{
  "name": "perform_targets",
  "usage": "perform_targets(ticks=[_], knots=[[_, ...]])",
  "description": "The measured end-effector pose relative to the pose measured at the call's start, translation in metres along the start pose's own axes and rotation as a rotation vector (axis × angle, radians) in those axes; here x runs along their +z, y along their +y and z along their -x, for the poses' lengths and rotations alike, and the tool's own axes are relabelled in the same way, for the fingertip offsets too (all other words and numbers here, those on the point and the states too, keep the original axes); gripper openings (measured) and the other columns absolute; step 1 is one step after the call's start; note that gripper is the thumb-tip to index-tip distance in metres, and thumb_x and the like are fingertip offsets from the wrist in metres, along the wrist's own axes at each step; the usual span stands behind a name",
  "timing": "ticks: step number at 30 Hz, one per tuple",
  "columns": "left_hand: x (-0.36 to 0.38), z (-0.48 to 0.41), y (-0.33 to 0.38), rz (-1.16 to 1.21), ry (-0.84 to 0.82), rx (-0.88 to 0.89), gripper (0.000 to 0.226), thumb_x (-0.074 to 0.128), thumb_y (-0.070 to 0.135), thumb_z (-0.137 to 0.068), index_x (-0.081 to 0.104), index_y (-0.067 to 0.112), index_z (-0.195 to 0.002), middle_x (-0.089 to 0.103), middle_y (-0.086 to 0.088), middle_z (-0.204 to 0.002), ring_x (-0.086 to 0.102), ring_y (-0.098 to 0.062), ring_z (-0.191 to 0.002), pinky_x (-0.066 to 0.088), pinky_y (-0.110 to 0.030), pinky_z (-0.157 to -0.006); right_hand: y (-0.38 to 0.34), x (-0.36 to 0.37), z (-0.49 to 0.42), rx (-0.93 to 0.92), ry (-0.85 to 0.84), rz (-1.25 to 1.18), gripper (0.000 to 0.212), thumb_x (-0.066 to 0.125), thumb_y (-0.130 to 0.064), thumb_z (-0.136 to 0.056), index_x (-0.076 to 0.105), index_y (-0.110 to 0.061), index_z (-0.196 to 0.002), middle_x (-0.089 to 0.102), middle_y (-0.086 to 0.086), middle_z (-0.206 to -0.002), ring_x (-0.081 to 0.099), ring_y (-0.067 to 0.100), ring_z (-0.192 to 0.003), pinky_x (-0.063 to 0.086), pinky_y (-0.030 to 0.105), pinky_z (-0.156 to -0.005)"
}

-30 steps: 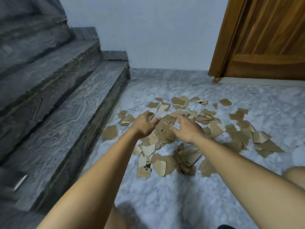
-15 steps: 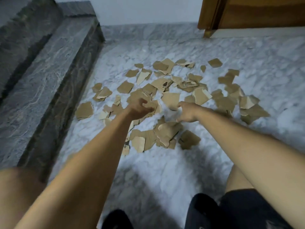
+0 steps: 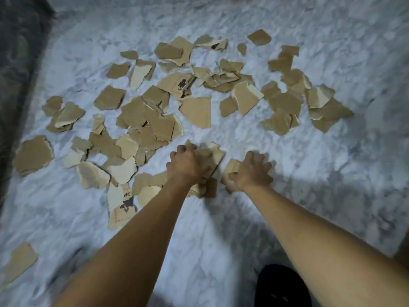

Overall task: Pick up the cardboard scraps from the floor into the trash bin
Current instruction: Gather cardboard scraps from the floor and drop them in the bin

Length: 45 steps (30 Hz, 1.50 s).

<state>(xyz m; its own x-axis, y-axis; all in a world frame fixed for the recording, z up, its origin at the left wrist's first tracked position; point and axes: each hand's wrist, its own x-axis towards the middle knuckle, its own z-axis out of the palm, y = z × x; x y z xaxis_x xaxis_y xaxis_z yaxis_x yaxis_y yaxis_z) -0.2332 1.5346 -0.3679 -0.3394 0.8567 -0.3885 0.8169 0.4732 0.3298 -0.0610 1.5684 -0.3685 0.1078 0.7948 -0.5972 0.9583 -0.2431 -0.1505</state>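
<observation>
On the floor [image 3: 221,229] I see my left grip [image 3: 190,167] curled around a bundle of cardboard scraps [image 3: 215,155], my right grip [image 3: 252,171] pinching a single scrap [image 3: 232,167] beside it.

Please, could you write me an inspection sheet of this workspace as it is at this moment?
Surface: marble floor, white-grey.
Job's things: scraps scattered widely over the floor; bin not in view.
Clutter: nothing seen.
Grips: left hand grips a stack of scraps; right hand holds scraps, blurred.
Cables: nothing seen.
Surroundings: dark step at the left edge; dark clothing at the bottom.
</observation>
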Motion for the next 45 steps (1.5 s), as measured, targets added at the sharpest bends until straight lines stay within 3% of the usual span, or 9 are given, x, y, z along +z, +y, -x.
perform_targets(ticks=[4, 9, 15, 19, 23, 26, 29, 36, 45], knots=[[0.015, -0.014, 0.002, -0.162, -0.012, -0.004, 0.083, 0.070, 0.060, -0.074, 0.036, 0.021, -0.140, 0.043, -0.008, -0.134, 0.041, -0.036, -0.124, 0.042, -0.052, -0.092, 0.008, 0.009, -0.013, 0.057, -0.031, -0.139, 0.105, 0.077, -0.046, -0.084, 0.011, -0.014, -0.158, 0.024, 0.016, -0.159, 0.032, 0.038, -0.140, 0.038, 0.051, -0.103], [0.019, -0.022, 0.006, -0.069, 0.013, 0.006, 0.050, 0.070, 0.040, -0.080, 0.048, 0.015, -0.117, 0.064, -0.011, -0.112, 0.060, -0.035, -0.106, 0.047, -0.042, -0.081, 0.011, 0.017, -0.014, -0.038, 0.063, -0.216, 0.060, 0.080, -0.037, -0.083, 0.047, -0.014, -0.128, 0.050, 0.013, -0.133, 0.056, 0.038, -0.116, 0.040, 0.036, -0.079], [-0.001, -0.024, 0.002, 0.507, 0.037, -0.058, 0.044, 0.089, 0.034, -0.067, 0.054, 0.015, -0.087, 0.064, -0.003, -0.078, 0.061, -0.022, -0.075, 0.045, -0.028, -0.056, 0.003, 0.030, -0.003, -0.172, 0.239, -0.295, 0.027, 0.068, -0.012, -0.087, 0.052, -0.023, -0.107, 0.055, 0.007, -0.111, 0.055, 0.029, -0.086, 0.045, 0.031, -0.068], [-0.051, -0.015, -0.014, 0.935, 0.127, -0.120, 0.052, 0.090, 0.019, -0.068, 0.056, 0.006, -0.106, 0.070, -0.003, -0.063, 0.069, -0.019, -0.056, 0.056, -0.027, -0.050, -0.001, 0.019, -0.010, 0.058, 0.094, -0.644, 0.048, 0.079, -0.014, -0.083, 0.050, -0.019, -0.121, 0.057, 0.009, -0.120, 0.059, 0.024, -0.086, 0.050, 0.024, -0.064], [-0.089, -0.006, -0.059, 0.952, -0.072, -0.150, 0.043, 0.088, 0.008, -0.069, 0.063, -0.014, -0.096, 0.070, -0.032, -0.078, 0.071, -0.042, -0.061, 0.060, -0.047, -0.052, -0.008, -0.003, -0.021, -0.022, 0.004, -0.522, 0.070, 0.081, -0.015, -0.083, 0.041, -0.011, -0.141, 0.056, 0.017, -0.135, 0.060, 0.034, -0.116, 0.052, 0.030, -0.076], [-0.093, 0.010, -0.099, 0.591, -0.214, -0.155, 0.034, 0.092, 0.020, -0.065, 0.066, 0.004, -0.081, 0.070, -0.007, -0.061, 0.068, -0.015, -0.053, 0.050, -0.018, -0.044, -0.028, -0.025, -0.024, -0.244, -0.026, -0.347, 0.049, 0.081, -0.018, -0.083, 0.052, -0.010, -0.122, 0.060, 0.013, -0.118, 0.062, 0.031, -0.101, 0.045, 0.025, -0.054], [-0.085, 0.027, -0.127, 0.258, -0.227, -0.132, 0.037, 0.092, 0.038, -0.062, 0.062, 0.019, -0.073, 0.066, 0.003, -0.065, 0.063, -0.011, -0.058, 0.043, -0.017, -0.045, -0.065, -0.046, -0.014, -0.560, -0.100, 0.100, 0.035, 0.078, -0.021, -0.083, 0.047, -0.016, -0.099, 0.056, 0.010, -0.110, 0.059, 0.031, -0.102, 0.042, 0.031, -0.068], [-0.059, 0.039, -0.147, 0.397, -0.286, -0.068, 0.040, 0.092, 0.039, -0.061, 0.062, 0.029, -0.084, 0.069, 0.004, -0.087, 0.064, -0.020, -0.085, 0.048, -0.025, -0.062, -0.139, -0.022, 0.003, -0.753, -0.189, 0.836, 0.064, 0.081, -0.038, -0.079, 0.048, -0.014, -0.128, 0.033, 0.012, -0.139, 0.038, 0.037, -0.128, 0.047, 0.047, -0.091], [-0.046, 0.036, -0.157, 0.319, -0.217, -0.029, 0.075, 0.086, 0.047, -0.067, 0.060, 0.013, -0.128, 0.064, -0.006, -0.124, 0.058, -0.028, -0.112, 0.049, -0.035, -0.090, -0.118, -0.014, -0.018, -0.605, -0.145, 0.608, 0.096, 0.094, -0.057, -0.049, 0.046, -0.019, -0.124, 0.054, 0.005, -0.125, 0.054, 0.030, -0.115, 0.046, 0.044, -0.095]])
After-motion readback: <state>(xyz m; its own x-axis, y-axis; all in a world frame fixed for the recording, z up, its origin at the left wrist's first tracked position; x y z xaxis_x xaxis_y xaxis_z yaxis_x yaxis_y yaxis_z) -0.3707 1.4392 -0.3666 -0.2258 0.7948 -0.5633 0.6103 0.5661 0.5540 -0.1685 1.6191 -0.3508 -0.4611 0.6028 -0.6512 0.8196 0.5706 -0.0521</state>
